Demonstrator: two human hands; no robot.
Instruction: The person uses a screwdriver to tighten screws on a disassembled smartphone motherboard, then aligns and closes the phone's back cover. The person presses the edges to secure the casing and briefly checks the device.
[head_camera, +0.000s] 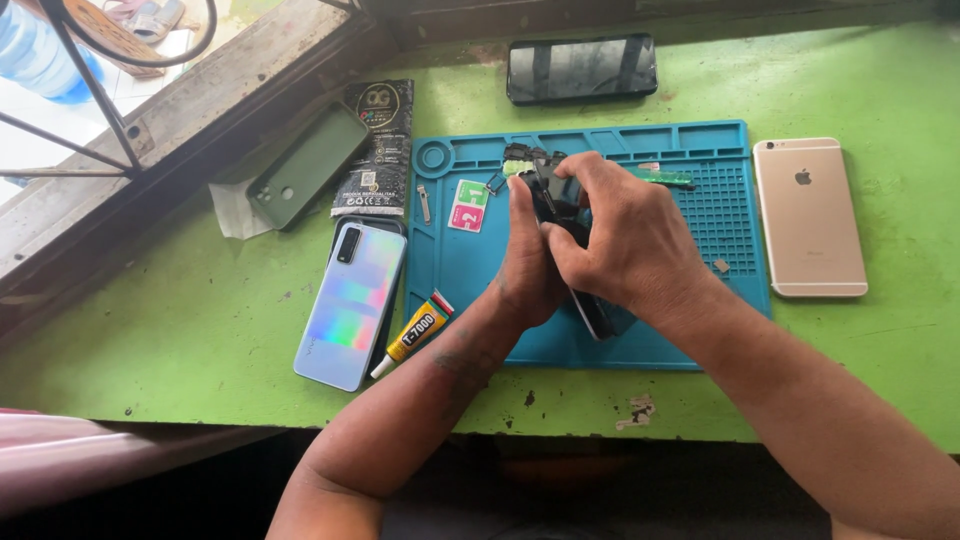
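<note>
Working over the middle of a blue repair mat (460, 270) on a green workbench (200, 330), we hold a dark, opened phone (560, 205) tilted on edge between both hands. Our left hand (525, 260) presses its thumb and fingers together against the phone's near side, while our right hand (625, 235) wraps over the top, fingers curled and pinching the upper part of the device. The phone's lower end (595, 318) shows just below our right palm, close to the mat's surface; we cannot tell whether it touches.

On the mat's left part lie a small green and red sticker tab (468, 205) and a thin metal tool (424, 203). Overlapping the mat's lower left corner rests a yellow and black glue tube (415, 333), and beside that, toward the workbench's left side, an iridescent phone back (350, 303). Above it sit a black packet (378, 150) and a dark green phone case (305, 165). A black phone (582, 68) lies face up near the far edge, and a gold phone (808, 215) lies face down just beside the mat's right edge.
</note>
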